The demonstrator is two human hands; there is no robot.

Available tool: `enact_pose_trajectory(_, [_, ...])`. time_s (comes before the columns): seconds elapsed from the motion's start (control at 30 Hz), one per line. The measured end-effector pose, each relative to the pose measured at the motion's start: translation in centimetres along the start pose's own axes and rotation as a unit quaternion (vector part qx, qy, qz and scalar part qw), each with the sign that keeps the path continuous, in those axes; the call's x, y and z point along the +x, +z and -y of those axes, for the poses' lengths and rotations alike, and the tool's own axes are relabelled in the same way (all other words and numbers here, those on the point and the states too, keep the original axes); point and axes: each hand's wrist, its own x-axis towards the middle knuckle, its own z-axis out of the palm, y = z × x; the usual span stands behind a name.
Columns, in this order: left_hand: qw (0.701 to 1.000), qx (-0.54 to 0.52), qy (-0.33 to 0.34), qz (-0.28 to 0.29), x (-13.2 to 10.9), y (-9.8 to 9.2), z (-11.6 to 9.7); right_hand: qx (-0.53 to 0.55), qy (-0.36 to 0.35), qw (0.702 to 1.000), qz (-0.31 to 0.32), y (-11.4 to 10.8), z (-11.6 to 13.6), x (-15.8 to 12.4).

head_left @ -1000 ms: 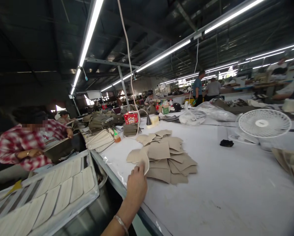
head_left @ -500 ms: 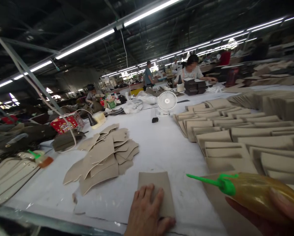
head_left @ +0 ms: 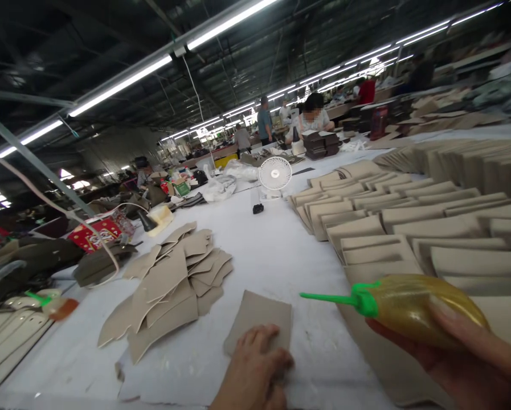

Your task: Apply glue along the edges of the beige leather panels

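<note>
Head view: left hand (head_left: 255, 370) pins a tan piece (head_left: 261, 319) while the right hand (head_left: 464, 359) aims a squeeze bottle (head_left: 413, 307) at it.
The piece lies flat near the front of the worktop (head_left: 276, 250). The left hand rests on its near end, fingers loosely bent, gripping nothing. The right hand is wrapped round the bottle, whose green nozzle (head_left: 323, 297) points at the piece but is clear of it. Touching it would need the tip lowered and the piece kept steady. Half a second ago the nozzle was farther off.

Amber glue bottle (head_left: 413, 307) with green nozzle (head_left: 336, 298); beige fabric piece (head_left: 261, 320); white table (head_left: 276, 250).
</note>
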Motion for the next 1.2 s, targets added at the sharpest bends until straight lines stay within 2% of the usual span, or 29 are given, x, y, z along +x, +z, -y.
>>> enact_pose_trajectory(0.1, [0.997,-0.037,-0.039,-0.052,-0.2,-0.7,-0.4,0.052,0.022,0.998,0.005,0.7,0.4,-0.3])
enact_pose_trajectory(0.23, [0.989,0.017,-0.123,-0.081,-0.2,-0.4,-0.8,0.077,0.038,0.996,0.004,1.4,0.1,-0.7])
enact_pose_trajectory(0.4, [0.99,0.021,-0.112,-0.084,-0.6,-0.7,0.8,0.022,0.038,0.998,0.039,0.9,-1.2,-0.9])
enact_pose_trajectory(0.57, [0.973,0.004,-0.173,-0.153,-0.5,-1.0,1.0,-0.093,0.004,0.994,0.05,0.0,-2.6,0.2])
enact_pose_trajectory(0.63, [0.971,0.026,-0.191,-0.143,-0.2,-0.8,0.6,-0.17,-0.038,0.983,0.054,-0.2,-3.0,0.6])
enact_pose_trajectory(0.73, [0.971,0.053,-0.197,-0.122,0.3,-0.8,-0.1,-0.3,-0.127,0.944,0.059,-0.1,-3.2,1.0])
enact_pose_trajectory(0.83, [0.973,0.068,-0.198,-0.1,0.7,-1.3,-0.7,-0.348,-0.192,0.913,0.091,0.4,-3.1,1.0])
enact_pose_trajectory(0.97, [0.969,0.085,-0.222,-0.069,1.4,-2.3,-1.6,-0.361,-0.213,0.901,0.109,1.4,-2.8,0.6])
enact_pose_trajectory(1.07, [0.964,0.098,-0.24,-0.068,2.2,-2.7,-2.4,-0.378,-0.236,0.886,0.13,1.8,-2.8,0.4])
enact_pose_trajectory(1.2, [0.958,0.123,-0.246,-0.085,3.1,-2.7,-2.5,-0.391,-0.238,0.883,0.101,1.9,-3.0,0.4])
